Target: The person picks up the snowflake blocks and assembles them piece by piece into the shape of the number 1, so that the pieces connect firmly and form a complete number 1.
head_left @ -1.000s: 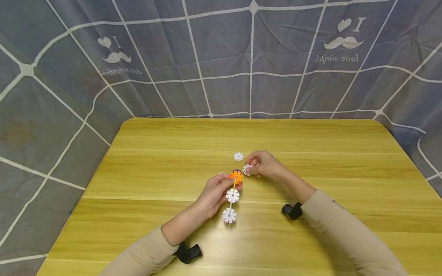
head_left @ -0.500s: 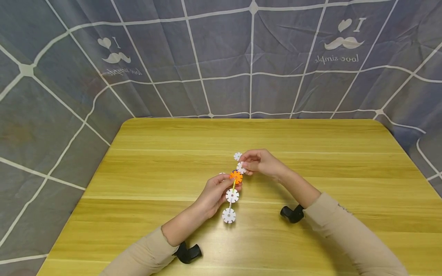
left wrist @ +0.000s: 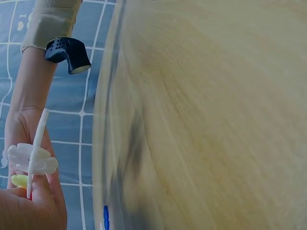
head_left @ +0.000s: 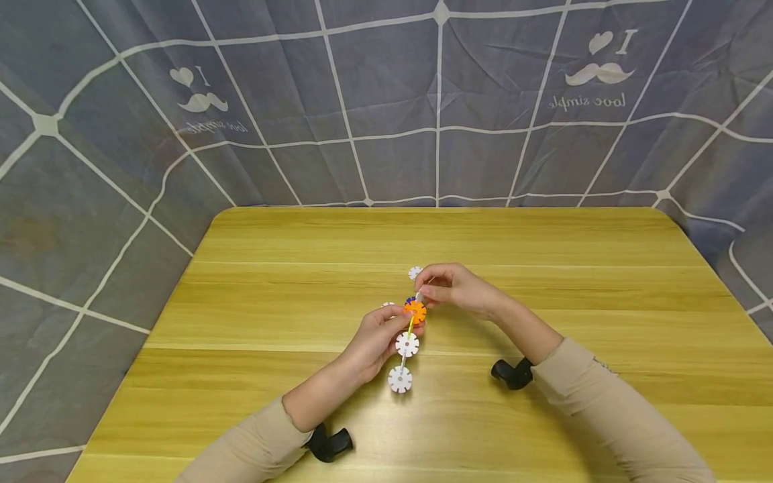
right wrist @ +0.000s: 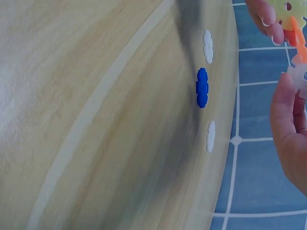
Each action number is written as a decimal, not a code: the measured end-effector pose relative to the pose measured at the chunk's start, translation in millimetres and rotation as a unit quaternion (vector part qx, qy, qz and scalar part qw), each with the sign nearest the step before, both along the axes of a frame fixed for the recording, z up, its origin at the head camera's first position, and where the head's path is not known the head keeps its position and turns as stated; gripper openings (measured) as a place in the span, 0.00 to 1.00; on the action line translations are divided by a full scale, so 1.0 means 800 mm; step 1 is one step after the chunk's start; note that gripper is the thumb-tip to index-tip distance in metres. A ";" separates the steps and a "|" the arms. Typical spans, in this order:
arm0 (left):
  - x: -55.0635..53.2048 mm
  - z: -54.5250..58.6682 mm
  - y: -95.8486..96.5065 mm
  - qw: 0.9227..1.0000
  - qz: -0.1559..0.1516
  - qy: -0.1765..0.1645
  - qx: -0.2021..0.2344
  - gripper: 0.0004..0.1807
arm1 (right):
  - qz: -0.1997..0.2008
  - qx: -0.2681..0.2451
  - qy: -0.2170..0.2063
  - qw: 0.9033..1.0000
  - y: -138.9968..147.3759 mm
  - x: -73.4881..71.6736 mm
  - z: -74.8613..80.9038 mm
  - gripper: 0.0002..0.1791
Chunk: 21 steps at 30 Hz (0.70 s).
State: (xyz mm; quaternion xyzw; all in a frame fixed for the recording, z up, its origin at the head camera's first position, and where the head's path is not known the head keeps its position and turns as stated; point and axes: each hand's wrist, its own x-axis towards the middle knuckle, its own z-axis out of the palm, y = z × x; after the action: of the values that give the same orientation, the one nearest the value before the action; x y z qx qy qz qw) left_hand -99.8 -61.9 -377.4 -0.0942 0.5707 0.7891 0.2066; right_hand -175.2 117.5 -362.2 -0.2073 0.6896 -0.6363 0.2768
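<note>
My left hand point(head_left: 379, 339) grips a chain of notched snowflake discs by its orange disc point(head_left: 417, 312). From there a yellow disc point(head_left: 411, 327), seen edge-on, leads down to a white disc point(head_left: 407, 344), and the lowest white disc point(head_left: 400, 380) hangs nearest me. Between thumb and fingers my right hand point(head_left: 461, 290) pinches another white disc point(right wrist: 300, 74), turned nearly edge-on in the head view. In the right wrist view its rim meets the edge of the orange disc point(right wrist: 300, 40). The left wrist view shows the white discs of the chain point(left wrist: 41, 160) above my palm.
On the wooden table point(head_left: 272, 282) lie a blue disc point(right wrist: 202, 88), a white disc point(head_left: 415, 273) beyond the hands and another white disc point(head_left: 388, 304) behind my left fingers. Black wrist mounts point(head_left: 329, 444) hang below both sleeves. A grey grid curtain point(head_left: 386, 100) encloses the table.
My right hand has brought its white disc leftward from beside the chain to the orange disc's far edge and turned it edge-on. My left hand has barely moved.
</note>
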 end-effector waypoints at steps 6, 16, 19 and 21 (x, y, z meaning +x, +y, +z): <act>0.000 -0.003 -0.001 1.000 0.001 0.010 0.000 0.04 | -0.020 0.009 0.031 0.999 -0.004 0.006 0.000 0.13; 0.004 -0.003 0.002 1.000 0.008 0.026 0.006 0.06 | -0.068 0.012 0.029 0.997 -0.009 0.012 -0.003 0.16; 0.004 -0.005 0.003 0.999 0.018 0.037 0.006 0.07 | -0.083 0.006 0.019 0.996 -0.011 0.014 -0.004 0.17; 0.005 -0.006 0.004 0.999 0.024 0.046 0.001 0.08 | -0.093 0.001 0.013 0.996 -0.014 0.016 -0.005 0.17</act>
State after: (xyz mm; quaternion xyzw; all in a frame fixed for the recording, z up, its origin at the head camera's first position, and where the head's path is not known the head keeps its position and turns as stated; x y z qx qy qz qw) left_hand -95.5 -58.5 -381.8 -0.0715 0.5767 0.7977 0.1612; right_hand -162.6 106.4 -365.9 -0.1499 0.7102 -0.6558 0.2076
